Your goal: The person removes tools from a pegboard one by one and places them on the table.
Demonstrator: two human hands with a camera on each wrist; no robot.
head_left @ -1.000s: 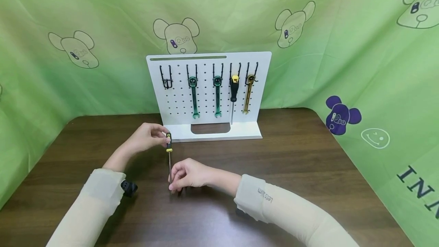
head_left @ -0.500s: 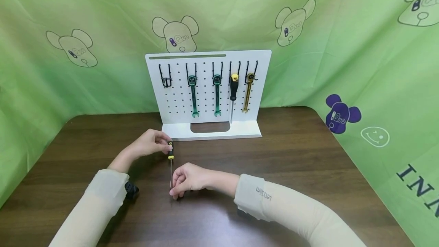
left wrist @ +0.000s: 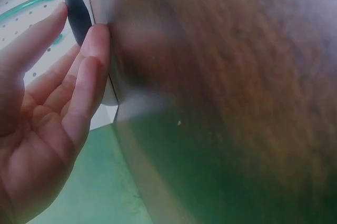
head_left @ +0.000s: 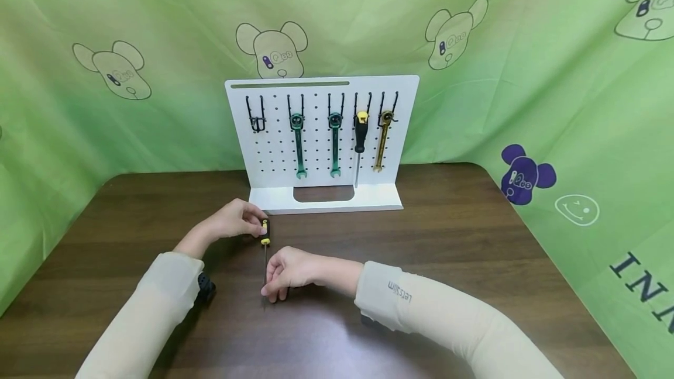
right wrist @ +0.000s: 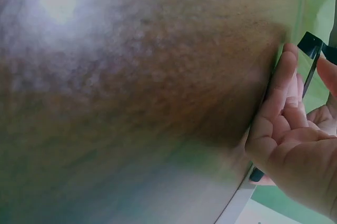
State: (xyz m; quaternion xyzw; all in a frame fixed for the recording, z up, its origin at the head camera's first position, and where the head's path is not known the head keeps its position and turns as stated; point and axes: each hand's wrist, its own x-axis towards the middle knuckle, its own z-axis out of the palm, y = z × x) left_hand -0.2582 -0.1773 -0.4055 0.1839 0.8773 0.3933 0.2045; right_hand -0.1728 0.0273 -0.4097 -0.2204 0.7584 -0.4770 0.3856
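In the head view a screwdriver [head_left: 265,241] with a black and yellow handle lies lengthwise between my hands, low over the table. My left hand [head_left: 234,219] pinches its handle with thumb and fingertips, at the front left corner of the pegboard stand. Nearer to me, my right hand [head_left: 291,274] pinches the thin shaft near the tip, which its fingers partly hide. The left wrist view shows the black handle [left wrist: 79,16] with its yellow collar between the left thumb and fingers. In the right wrist view, the shaft [right wrist: 310,78] runs between the right thumb and fingers.
A white pegboard [head_left: 316,157] stands at the table's back. Two green wrenches [head_left: 298,145], a second black and yellow screwdriver [head_left: 360,136] and a gold wrench [head_left: 382,142] hang on it. The leftmost hook [head_left: 256,119] bears nothing. Green printed cloth [head_left: 184,28] surrounds the brown table [head_left: 421,238].
The screwdriver and my left hand have come down and slightly right, closer to the person. My right hand has shifted only a little. Both hands keep their hold; the view has moved slightly.
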